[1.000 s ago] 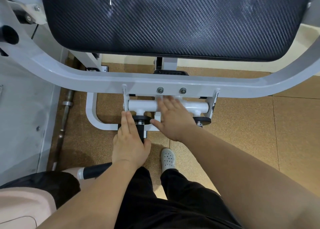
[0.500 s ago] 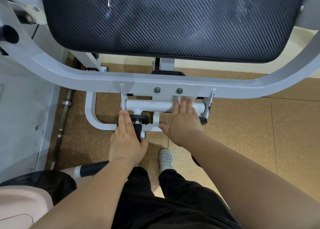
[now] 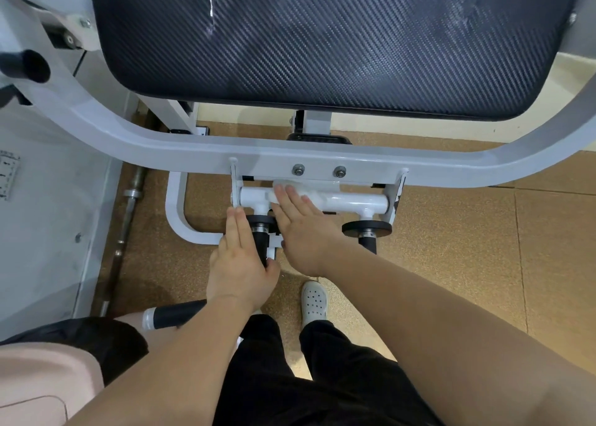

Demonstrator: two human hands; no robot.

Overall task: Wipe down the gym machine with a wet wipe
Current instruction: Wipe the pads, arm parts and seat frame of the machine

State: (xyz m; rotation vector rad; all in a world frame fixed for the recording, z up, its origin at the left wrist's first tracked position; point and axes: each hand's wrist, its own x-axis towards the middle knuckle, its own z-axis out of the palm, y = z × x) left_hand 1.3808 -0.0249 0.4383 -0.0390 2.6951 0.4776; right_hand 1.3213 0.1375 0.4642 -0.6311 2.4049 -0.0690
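The gym machine has a white curved frame (image 3: 193, 154) and a large black pad (image 3: 322, 45) above it. Below the frame runs a short white crossbar tube (image 3: 351, 201) with two black handles. My right hand (image 3: 300, 229) presses a white wet wipe (image 3: 290, 188) flat onto the left part of that tube, fingers straight. My left hand (image 3: 238, 258) rests with straight fingers along the left black handle (image 3: 261, 241), thumb at its lower end.
The right black handle (image 3: 367, 235) hangs free. A barbell (image 3: 129, 219) lies on the brown floor by a grey panel at the left. My white shoe (image 3: 314, 299) is below the hands. Another person's leg and a black-gripped bar (image 3: 174, 317) are at bottom left.
My right hand has slid the wipe left along the crossbar, from its right part to its left part. My left hand stays on the left handle.
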